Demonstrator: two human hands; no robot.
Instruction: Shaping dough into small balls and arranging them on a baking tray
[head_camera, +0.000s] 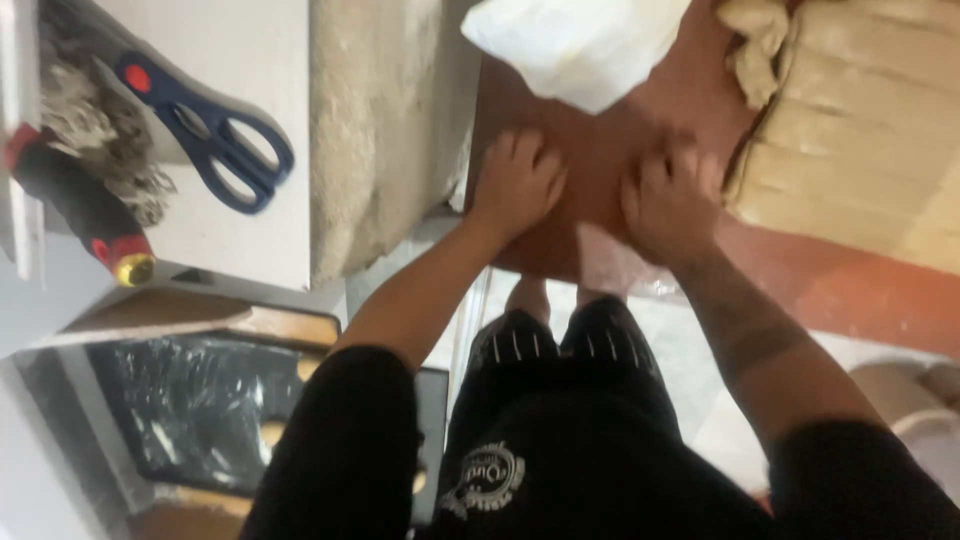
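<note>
My left hand (515, 185) lies palm down on a flat reddish-brown board (600, 150), fingers together, near its left edge. My right hand (670, 200) presses on the same board a little to the right, fingers curled against the surface. Neither hand grips anything that I can make out. A crumpled white plastic bag (580, 40) lies on the board's far end, just beyond my fingers. The picture is blurred.
A tan cloth-covered cushion or sack (860, 130) sits at the right of the board. On a white surface (250, 150) at the left lie blue-handled scissors (205, 125), a frayed rag and a black and red tool (85, 215). Below left is a black plastic-lined box (190, 410).
</note>
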